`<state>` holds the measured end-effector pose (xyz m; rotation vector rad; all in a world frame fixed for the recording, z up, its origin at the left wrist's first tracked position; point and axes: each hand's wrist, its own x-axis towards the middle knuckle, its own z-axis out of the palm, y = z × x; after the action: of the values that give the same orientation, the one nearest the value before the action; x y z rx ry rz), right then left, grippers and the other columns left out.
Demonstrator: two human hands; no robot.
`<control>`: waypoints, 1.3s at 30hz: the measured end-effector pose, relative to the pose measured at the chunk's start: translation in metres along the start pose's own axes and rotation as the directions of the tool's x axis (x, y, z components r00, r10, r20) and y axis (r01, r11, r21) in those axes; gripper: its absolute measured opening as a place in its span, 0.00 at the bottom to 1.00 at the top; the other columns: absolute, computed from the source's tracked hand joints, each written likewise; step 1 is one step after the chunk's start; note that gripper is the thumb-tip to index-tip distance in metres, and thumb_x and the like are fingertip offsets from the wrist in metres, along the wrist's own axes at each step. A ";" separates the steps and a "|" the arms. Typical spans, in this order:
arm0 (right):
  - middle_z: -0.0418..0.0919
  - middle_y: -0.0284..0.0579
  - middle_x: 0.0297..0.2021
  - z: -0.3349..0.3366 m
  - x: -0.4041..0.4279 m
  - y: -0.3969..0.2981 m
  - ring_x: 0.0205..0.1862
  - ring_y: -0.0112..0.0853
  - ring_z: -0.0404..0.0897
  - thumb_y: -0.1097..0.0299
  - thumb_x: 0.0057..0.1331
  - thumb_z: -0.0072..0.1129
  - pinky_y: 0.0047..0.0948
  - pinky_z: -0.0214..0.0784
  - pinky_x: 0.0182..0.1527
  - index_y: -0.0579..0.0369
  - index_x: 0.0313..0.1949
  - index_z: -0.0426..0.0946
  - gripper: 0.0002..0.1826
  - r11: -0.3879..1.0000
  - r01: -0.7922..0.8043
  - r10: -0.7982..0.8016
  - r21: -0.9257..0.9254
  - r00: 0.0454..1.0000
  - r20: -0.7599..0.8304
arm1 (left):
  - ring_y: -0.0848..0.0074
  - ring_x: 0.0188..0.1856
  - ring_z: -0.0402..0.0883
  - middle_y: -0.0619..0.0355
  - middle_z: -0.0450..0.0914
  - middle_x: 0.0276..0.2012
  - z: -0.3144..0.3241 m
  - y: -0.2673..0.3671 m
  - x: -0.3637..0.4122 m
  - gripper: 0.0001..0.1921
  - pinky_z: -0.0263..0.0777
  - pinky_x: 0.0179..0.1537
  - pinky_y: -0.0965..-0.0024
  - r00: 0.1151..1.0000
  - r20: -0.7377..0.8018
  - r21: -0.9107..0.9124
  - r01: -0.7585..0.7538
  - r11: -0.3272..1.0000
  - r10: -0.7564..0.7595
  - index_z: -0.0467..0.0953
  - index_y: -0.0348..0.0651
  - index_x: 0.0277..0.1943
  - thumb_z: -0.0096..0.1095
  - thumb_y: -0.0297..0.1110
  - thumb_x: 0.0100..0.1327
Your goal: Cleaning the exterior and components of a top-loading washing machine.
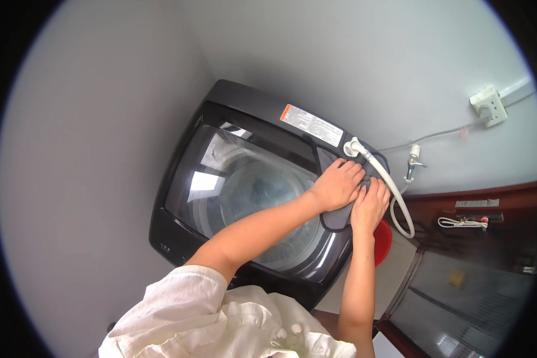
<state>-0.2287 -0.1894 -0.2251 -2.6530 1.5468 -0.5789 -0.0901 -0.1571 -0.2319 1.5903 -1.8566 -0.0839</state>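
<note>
A black top-loading washing machine (pixel 246 99) stands before me with its transparent lid (pixel 264 179) down; the drum shows through it. At the machine's right rear corner, a grey cloth (pixel 338 218) with dark edging lies bunched over the lid's edge and the top panel. My left hand (pixel 339 185) reaches across the lid and grips this cloth with bent fingers. Close beside it, my right hand (pixel 370 203) holds the cloth's right part at the machine's side edge. Some of the cloth is hidden beneath both hands. A white inlet hose (pixel 396 197) curves just past my right fingers.
Behind the lid is a printed label (pixel 312 125). A wall tap (pixel 412 164) and a socket with a plug (pixel 488 106) are on the right wall. A red basin (pixel 382 241) sits low beside the machine. Further right stands a dark red wooden cabinet (pixel 429 197) with a coiled white cable (pixel 463 222).
</note>
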 end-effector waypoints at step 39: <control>0.56 0.52 0.71 0.062 -0.064 -0.342 0.73 0.51 0.52 0.50 0.68 0.52 0.49 0.44 0.72 0.51 0.70 0.59 0.35 0.419 0.827 -0.903 0.375 0.422 0.080 | 0.50 0.54 0.77 0.45 0.77 0.56 -0.228 -0.099 -0.323 0.25 0.71 0.53 0.54 0.460 -0.177 0.000 0.884 0.467 -0.870 0.64 0.41 0.65 0.39 0.48 0.74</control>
<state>0.0497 0.0284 -0.2349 -2.9229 -0.1694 -0.3334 0.1210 0.1910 -0.2476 2.4051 -0.7170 -0.3280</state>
